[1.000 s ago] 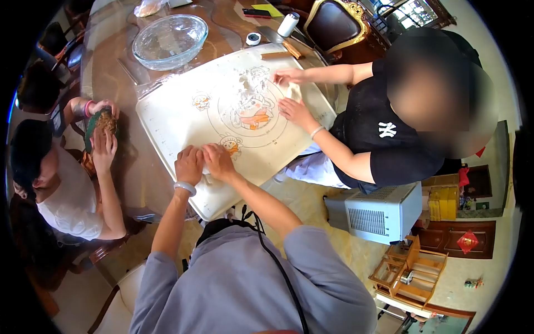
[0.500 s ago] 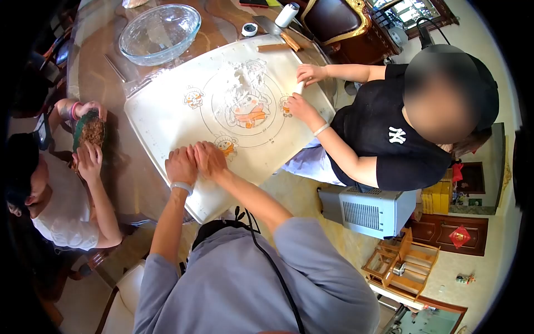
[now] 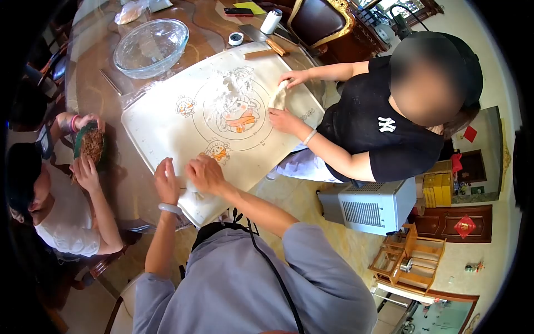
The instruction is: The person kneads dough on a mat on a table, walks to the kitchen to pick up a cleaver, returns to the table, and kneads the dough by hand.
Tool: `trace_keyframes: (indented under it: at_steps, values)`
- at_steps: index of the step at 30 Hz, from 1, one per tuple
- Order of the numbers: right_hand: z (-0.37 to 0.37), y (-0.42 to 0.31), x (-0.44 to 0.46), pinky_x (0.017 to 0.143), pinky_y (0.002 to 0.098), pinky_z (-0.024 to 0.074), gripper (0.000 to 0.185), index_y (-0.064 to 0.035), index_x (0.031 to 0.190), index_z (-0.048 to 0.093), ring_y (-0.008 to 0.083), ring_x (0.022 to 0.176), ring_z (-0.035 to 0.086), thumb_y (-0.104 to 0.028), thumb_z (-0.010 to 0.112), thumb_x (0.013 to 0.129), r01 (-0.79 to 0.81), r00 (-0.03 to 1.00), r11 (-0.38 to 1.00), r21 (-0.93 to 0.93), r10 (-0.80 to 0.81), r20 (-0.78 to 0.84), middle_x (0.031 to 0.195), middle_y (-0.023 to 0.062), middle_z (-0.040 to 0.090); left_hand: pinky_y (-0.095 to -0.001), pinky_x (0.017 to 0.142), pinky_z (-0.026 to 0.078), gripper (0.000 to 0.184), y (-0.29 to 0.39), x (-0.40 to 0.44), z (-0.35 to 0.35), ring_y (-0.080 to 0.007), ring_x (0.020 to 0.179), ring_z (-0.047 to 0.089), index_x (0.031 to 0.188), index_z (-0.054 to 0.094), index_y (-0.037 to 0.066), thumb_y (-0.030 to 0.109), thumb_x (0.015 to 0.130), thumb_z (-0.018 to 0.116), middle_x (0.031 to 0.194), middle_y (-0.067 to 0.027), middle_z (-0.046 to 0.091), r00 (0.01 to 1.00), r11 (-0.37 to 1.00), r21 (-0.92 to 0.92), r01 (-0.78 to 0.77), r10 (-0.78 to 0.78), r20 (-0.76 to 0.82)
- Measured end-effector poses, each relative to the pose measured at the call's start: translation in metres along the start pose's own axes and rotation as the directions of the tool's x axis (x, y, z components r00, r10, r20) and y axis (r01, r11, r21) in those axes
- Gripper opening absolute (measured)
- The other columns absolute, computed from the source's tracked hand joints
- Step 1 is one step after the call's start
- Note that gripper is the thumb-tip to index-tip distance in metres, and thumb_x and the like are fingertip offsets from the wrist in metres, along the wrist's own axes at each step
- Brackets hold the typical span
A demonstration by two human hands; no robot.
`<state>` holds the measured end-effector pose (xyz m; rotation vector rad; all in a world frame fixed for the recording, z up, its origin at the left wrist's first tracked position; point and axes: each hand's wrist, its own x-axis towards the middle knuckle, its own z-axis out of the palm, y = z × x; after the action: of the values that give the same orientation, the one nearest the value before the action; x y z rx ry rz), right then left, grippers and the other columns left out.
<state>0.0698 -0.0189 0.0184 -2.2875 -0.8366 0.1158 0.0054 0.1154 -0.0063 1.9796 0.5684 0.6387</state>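
At the near edge of the white mat [image 3: 167,131], my left hand [image 3: 166,181] is raised, its fingers stretched out and holding nothing. Close on its right, my right hand [image 3: 204,174] is curled downward over a pale lump of dough [image 3: 193,195]. Most of that lump is hidden under the palm. Loose flour [image 3: 228,89] lies over the cartoon print at the mat's middle. Across the mat at right, a co-worker's two hands hold a longer pale piece of dough [image 3: 277,98].
A glass bowl [image 3: 151,50] stands beyond the mat. At the far corner lie a knife [image 3: 261,38], a wooden stick [image 3: 260,54], a white bottle [image 3: 271,22] and a lid [image 3: 236,39]. Another person at left holds a green bowl [image 3: 79,139] of brown crumbly food.
My hands were together and have moved apart; the left has lifted with its fingers straightened. The co-worker's hands are further apart, and more of their dough shows.
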Motion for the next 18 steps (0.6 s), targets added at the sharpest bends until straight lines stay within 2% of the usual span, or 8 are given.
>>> trace_keyframes:
  at_steps: [1,2,4,7,10,14,15,18]
  values:
    - [0.005,-0.008,-0.007,0.066,0.0444,0.0457,0.018,-0.0021,0.082,0.053,0.0347,0.075,0.056,-0.019,0.05,0.088,0.005,0.999,1.0,-0.005,-0.005,-0.048,0.078,0.0173,0.056,-0.0358,0.08,0.047,0.036,0.003,-0.008,0.001,-0.0305,0.092,0.062,0.107,0.064,-0.003,0.027,0.099,0.044,0.103,-0.018,0.066,0.988,0.97,0.19,-0.151,0.149,0.028]
    - [0.009,-0.011,-0.012,0.066,0.0443,0.0455,0.017,-0.0018,0.083,0.052,0.0346,0.076,0.055,-0.018,0.05,0.088,0.014,0.995,1.0,-0.014,-0.015,-0.097,0.079,0.0173,0.055,-0.0396,0.081,0.046,0.03,0.01,-0.018,0.004,-0.034,0.093,0.059,0.099,0.065,-0.001,0.022,0.096,0.045,0.1,-0.018,0.064,0.938,0.875,0.35,-0.333,0.345,0.03]
    - [0.011,-0.002,-0.01,0.071,0.0453,0.0453,0.019,-0.0004,0.092,0.052,0.0352,0.079,0.053,-0.019,0.052,0.087,0.12,0.988,0.992,-0.029,-0.122,-0.093,0.085,0.0196,0.056,-0.0441,0.08,0.044,0.025,0.02,-0.025,0.004,-0.0355,0.09,0.057,0.094,0.063,0.0,0.02,0.094,0.047,0.093,-0.0161,0.062,0.966,0.843,0.472,-0.258,0.237,0.104]
    - [0.019,0.012,0.001,0.068,0.0438,0.0466,0.016,-0.0028,0.096,0.048,0.035,0.079,0.055,-0.016,0.052,0.087,0.173,0.979,0.985,-0.013,-0.173,-0.106,0.083,0.0176,0.055,-0.0455,0.076,0.044,0.024,0.02,-0.008,0.01,-0.037,0.086,0.055,0.092,0.061,0.002,0.021,0.093,0.048,0.087,-0.0154,0.06,0.947,0.85,0.457,-0.261,0.132,0.294]
    - [0.026,0.02,0.019,0.063,0.043,0.048,0.013,-0.0048,0.096,0.049,0.0339,0.076,0.056,-0.015,0.048,0.09,0.126,0.989,0.991,-0.047,-0.129,-0.073,0.083,0.0153,0.055,-0.0455,0.076,0.045,0.025,0.01,0.011,0.022,-0.0379,0.086,0.055,0.095,0.062,0.003,0.023,0.093,0.048,0.087,-0.0162,0.06,0.956,0.879,0.447,-0.168,0.034,0.293]
    - [0.03,0.029,0.035,0.057,0.0458,0.0489,0.012,-0.0064,0.093,0.048,0.035,0.073,0.06,-0.019,0.047,0.091,0.038,0.999,0.994,-0.105,-0.038,0.002,0.085,0.014,0.058,-0.0456,0.075,0.047,0.034,0.004,0.028,0.033,-0.0356,0.083,0.058,0.085,0.065,0.003,0.025,0.097,0.043,0.08,-0.0163,0.063,0.95,0.85,0.522,-0.068,-0.105,0.294]
    - [0.031,0.03,0.038,0.057,0.0464,0.0493,0.013,-0.0072,0.094,0.048,0.0355,0.072,0.061,-0.02,0.047,0.092,0.021,1.0,0.992,-0.122,-0.021,0.002,0.083,0.0139,0.058,-0.045,0.075,0.047,0.048,0.003,0.032,0.036,-0.0348,0.085,0.059,0.076,0.065,0.004,0.033,0.1,0.036,0.082,-0.0163,0.064,0.947,0.833,0.551,-0.053,-0.133,0.293]
    - [0.033,0.029,0.04,0.056,0.0458,0.0495,0.015,-0.0077,0.093,0.05,0.0351,0.072,0.061,-0.022,0.046,0.093,0.022,0.999,0.989,-0.148,-0.027,-0.032,0.08,0.0142,0.059,-0.0465,0.075,0.047,0.048,0.007,0.034,0.033,-0.0364,0.083,0.06,0.076,0.065,0.003,0.033,0.1,0.037,0.082,-0.0168,0.065,0.947,0.866,0.499,0.025,-0.18,0.266]
